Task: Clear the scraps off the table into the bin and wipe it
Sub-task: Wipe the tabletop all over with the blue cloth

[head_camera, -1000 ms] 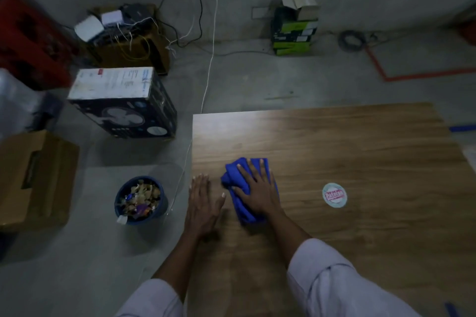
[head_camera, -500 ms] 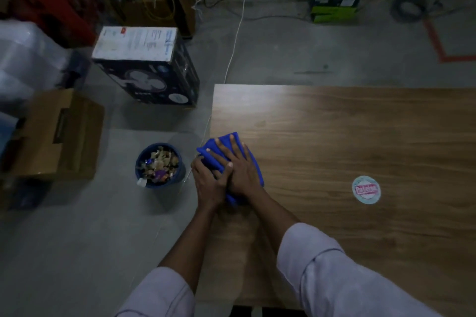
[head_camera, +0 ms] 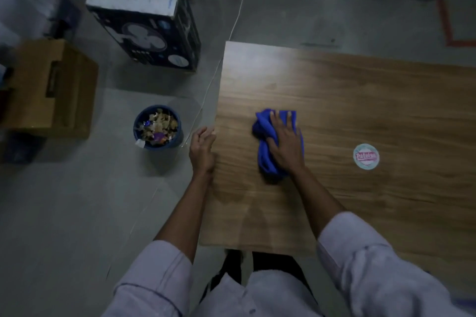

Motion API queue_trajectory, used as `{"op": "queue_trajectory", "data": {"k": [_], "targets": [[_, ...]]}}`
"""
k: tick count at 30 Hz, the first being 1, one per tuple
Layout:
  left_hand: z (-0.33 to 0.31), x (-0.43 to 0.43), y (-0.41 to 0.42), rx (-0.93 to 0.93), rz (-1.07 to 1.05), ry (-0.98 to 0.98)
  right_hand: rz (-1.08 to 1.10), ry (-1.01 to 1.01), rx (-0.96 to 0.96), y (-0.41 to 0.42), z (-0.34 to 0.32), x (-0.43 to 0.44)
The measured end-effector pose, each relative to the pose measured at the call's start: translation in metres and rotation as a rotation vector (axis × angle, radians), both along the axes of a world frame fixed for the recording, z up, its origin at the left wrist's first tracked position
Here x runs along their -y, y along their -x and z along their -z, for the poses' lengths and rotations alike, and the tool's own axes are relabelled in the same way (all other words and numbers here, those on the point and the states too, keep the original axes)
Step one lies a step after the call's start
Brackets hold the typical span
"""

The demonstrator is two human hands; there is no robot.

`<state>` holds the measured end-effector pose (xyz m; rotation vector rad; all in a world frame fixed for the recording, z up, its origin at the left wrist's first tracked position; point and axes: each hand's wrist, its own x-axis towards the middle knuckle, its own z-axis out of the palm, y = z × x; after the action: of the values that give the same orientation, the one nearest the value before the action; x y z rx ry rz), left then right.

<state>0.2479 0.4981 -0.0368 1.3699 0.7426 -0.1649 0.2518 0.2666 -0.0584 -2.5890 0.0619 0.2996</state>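
A wooden table (head_camera: 360, 100) fills the right half of the view. My right hand (head_camera: 284, 143) presses flat on a crumpled blue cloth (head_camera: 266, 159) lying on the table's left part. My left hand (head_camera: 202, 149) rests at the table's left edge, fingers loosely curled, holding nothing. A dark blue bin (head_camera: 157, 127) full of paper and wrapper scraps stands on the floor just left of the table. A round sticker (head_camera: 366, 156) lies flat on the table to the right of the cloth.
A dark fan carton (head_camera: 146, 23) stands on the floor beyond the bin. A brown cardboard box (head_camera: 46, 87) sits at the far left. A white cable (head_camera: 219, 64) runs along the floor past the table's left corner.
My right hand slid the cloth rightward, away from the table's left edge. My left hand came off the cloth and now rests at the edge. The camera tilted down.
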Motion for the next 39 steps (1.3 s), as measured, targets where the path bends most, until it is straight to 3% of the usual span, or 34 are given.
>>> {"op": "queue_trajectory", "data": {"k": [4,9,12,15,18,21,26,30,35,39], "targets": [[0.002,-0.005,-0.007,-0.041,-0.112,0.205,-0.102,-0.052,0.012,-0.041,0.002,-0.06],[-0.004,-0.012,-0.004,-0.066,-0.121,0.306,-0.366,-0.13,0.078,-0.007,0.01,-0.107],[-0.013,-0.013,0.0,-0.098,-0.114,0.3,-0.417,-0.219,0.062,0.033,0.004,-0.114],[-0.017,-0.018,0.016,-0.167,-0.001,0.204,-0.478,-0.287,-0.084,0.069,-0.002,-0.094],[-0.021,-0.025,0.033,-0.191,0.097,0.185,-0.325,-0.308,-0.135,0.095,0.001,-0.048],[-0.023,-0.03,0.046,-0.181,0.109,0.192,-0.115,-0.271,-0.063,0.099,-0.003,-0.015],[-0.012,-0.03,0.06,-0.145,0.075,0.259,-0.016,-0.176,-0.029,0.037,-0.003,-0.031],[-0.004,-0.027,0.07,-0.119,0.005,0.346,-0.203,-0.153,0.009,0.021,0.001,-0.082],[-0.015,-0.041,0.071,-0.155,-0.053,0.457,-0.402,-0.266,0.002,0.081,0.001,-0.12],[-0.02,-0.045,0.095,-0.242,0.142,0.343,-0.496,-0.283,-0.141,0.136,-0.012,-0.109]]}}
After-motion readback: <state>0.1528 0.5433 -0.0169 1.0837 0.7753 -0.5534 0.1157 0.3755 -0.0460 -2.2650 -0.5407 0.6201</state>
